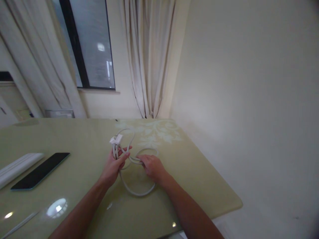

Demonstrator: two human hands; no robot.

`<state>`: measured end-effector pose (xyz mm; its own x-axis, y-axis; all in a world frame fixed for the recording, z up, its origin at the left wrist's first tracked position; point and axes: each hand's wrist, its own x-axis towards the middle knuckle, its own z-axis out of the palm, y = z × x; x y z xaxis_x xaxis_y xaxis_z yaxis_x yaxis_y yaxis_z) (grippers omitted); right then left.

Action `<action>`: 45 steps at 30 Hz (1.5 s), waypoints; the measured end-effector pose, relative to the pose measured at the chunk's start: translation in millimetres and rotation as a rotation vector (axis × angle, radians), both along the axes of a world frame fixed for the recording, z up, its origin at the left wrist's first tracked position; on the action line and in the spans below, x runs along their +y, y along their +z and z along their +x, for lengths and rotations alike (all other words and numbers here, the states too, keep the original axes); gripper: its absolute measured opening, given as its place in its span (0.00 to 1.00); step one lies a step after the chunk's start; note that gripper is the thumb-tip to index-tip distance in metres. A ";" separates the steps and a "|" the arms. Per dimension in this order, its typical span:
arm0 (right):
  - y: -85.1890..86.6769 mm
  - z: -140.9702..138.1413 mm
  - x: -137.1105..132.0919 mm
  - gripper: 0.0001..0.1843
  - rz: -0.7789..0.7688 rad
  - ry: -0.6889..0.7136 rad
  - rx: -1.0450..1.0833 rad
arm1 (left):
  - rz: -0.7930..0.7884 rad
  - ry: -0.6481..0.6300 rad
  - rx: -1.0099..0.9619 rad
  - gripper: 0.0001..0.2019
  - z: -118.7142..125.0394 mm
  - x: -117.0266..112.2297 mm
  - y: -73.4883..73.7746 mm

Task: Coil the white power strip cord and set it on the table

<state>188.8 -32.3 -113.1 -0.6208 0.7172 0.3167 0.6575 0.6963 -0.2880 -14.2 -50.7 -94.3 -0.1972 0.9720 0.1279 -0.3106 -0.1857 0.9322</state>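
A white cable [139,194] hangs in loose loops between my two hands, above the table. My left hand [116,164] is closed around a bunch of its strands, with a white plug-like block [116,139] sticking up just past the fingers. My right hand [152,166] pinches other strands of the same cable a little to the right. One loop arches up behind the hands, and a larger one droops below them. The fingertips of my right hand are partly hidden behind the hand itself.
The pale green glossy table [199,186] reaches the wall [249,99] on the right. A dark flat tablet-like slab [41,171] and a long white object [20,167] lie at left. A thin white strip [21,225] is at the near left. Curtains [149,59] hang behind.
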 end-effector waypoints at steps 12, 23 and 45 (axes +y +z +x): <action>-0.6 -2.5 7.4 0.14 -0.042 -0.116 0.204 | 0.000 0.004 -0.066 0.23 -17.1 3.8 2.2; 8.9 25.9 38.8 0.24 -0.325 -0.360 1.445 | 0.056 0.239 -0.121 0.24 -60.8 20.2 1.5; 0.6 136.2 84.3 0.23 -0.354 -0.841 1.934 | 0.170 0.609 0.010 0.14 -119.3 20.2 -0.6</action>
<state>325.0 52.0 -112.6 0.6535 0.7360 -0.1765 -0.5040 0.2491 -0.8270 -133.5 -30.5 -94.8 -0.7064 0.6520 0.2756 -0.0937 -0.4721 0.8765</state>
